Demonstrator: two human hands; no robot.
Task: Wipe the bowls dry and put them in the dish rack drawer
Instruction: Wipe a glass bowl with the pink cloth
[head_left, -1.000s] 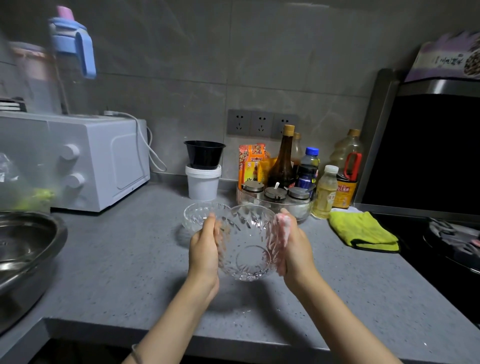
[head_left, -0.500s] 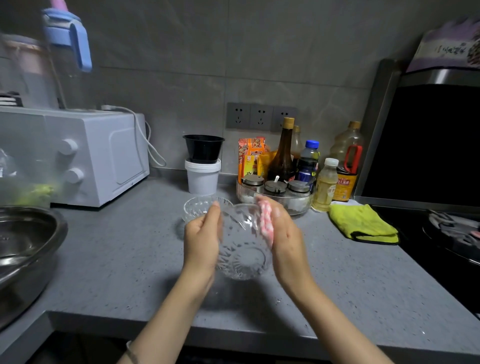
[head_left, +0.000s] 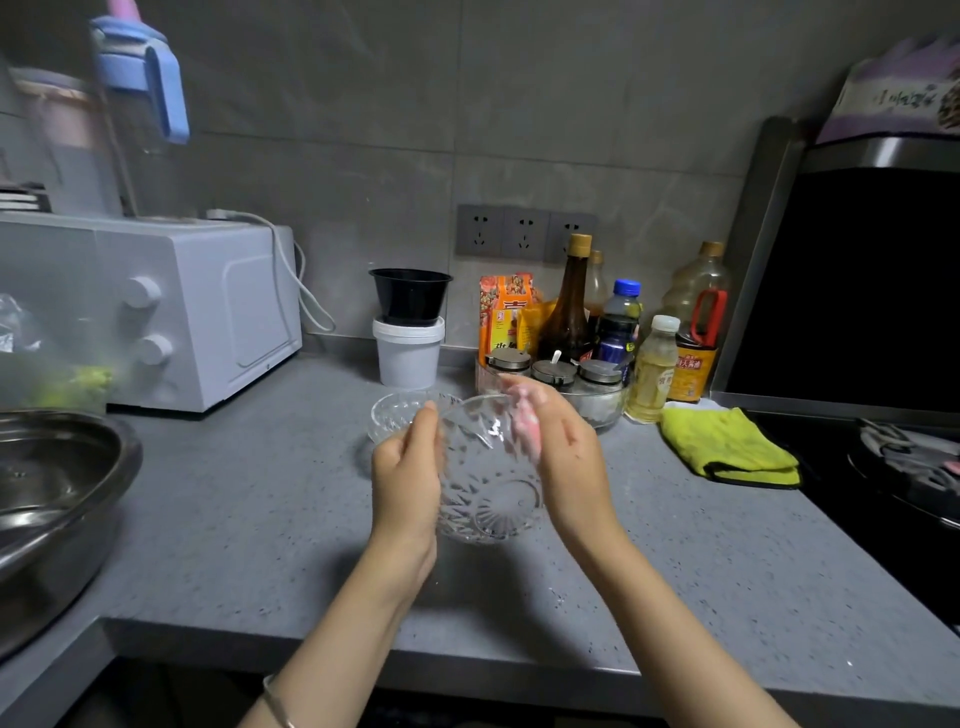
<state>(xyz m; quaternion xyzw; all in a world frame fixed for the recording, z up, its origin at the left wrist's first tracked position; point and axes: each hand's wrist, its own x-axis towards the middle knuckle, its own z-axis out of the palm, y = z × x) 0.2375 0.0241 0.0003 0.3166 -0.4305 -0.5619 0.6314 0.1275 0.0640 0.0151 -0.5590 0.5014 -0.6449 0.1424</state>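
Cut-glass bowl (head_left: 488, 488): centre of frame, tilted, held above the grey countertop (head_left: 260, 519).
Left hand (head_left: 405, 483): grips its left wall.
Right hand (head_left: 571, 457): curled over its right rim, pinching a pink cloth (head_left: 525, 431).
Second glass bowl (head_left: 400, 413): just behind, on the countertop.

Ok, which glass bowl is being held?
The nearer cut-glass bowl, tilted between the left hand and right hand; the other glass bowl rests on the countertop behind it.

free: counter (head_left: 249, 519) left | blocked behind: second bowl (head_left: 397, 413), bottles (head_left: 571, 312)
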